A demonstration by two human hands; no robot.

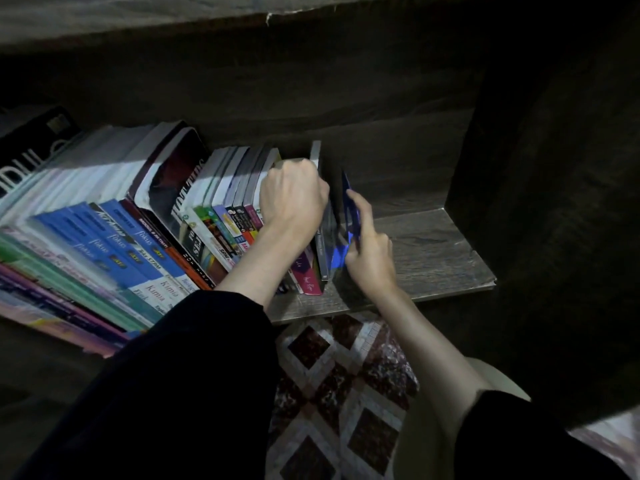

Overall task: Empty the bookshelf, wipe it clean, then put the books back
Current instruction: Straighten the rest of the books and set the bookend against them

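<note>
left hand (294,199) fingertips hidden — behind books (239,188) | leftmost spines cropped

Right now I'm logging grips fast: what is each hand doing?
Left hand: closed, fingers hooked over the top of a book in the row.
Right hand: closed on a thin blue book.

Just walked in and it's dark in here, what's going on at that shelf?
A person is working at the right end of a row of books on a wooden shelf. The left hand is closed over the tops of the last upright books, while the right hand grips a thin blue book beside them. The shelf is bare right of that.
</note>
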